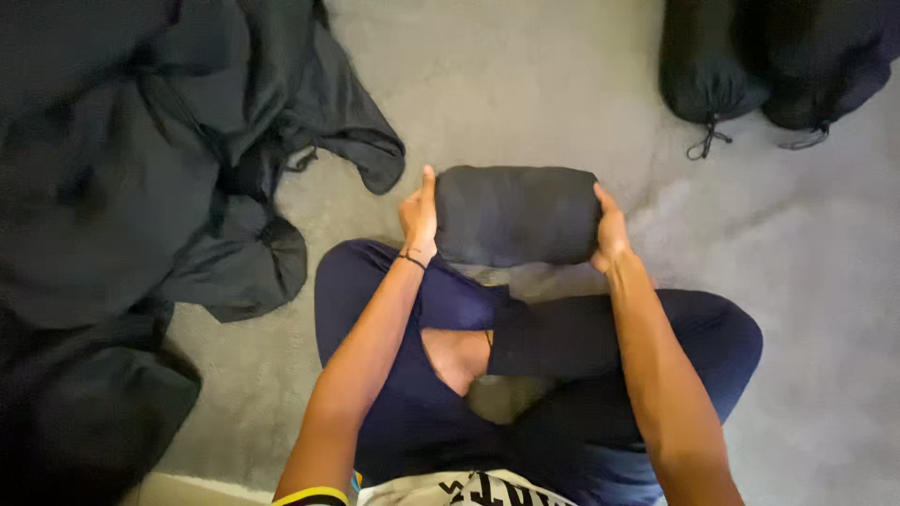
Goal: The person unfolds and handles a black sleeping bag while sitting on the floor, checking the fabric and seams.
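A grey carpeted floor [525, 84] fills most of the frame. Its whole left side, from the upper left corner down to the lower left, is covered by a large heap of loose black fabric [122, 187], crumpled and folded over itself, with one flap reaching toward the centre of the frame. In the lower middle, crossed legs in dark blue trousers [581, 375] are seen from above, resting on the floor. In the upper right corner two stuffed black drawstring sacks [778, 56] are laid side by side, touching each other, their cords trailing onto the carpet below them.

At the centre of the frame, just above the knees, a tightly rolled black bundle [516, 215] is held lying crosswise. It is pressed between the two hands, one at each end. The left hand [419, 217] is laid flat against the bundle's left end, thumb pointing upward in the frame; a thin dark band is worn at its wrist. The right hand [611, 230] is cupped around the right end, fingers curled behind it out of sight. Whether the bundle rests on the carpet or is lifted clear of it cannot be told. The bundle is kept well apart from the sacks and near the flap of the fabric heap.
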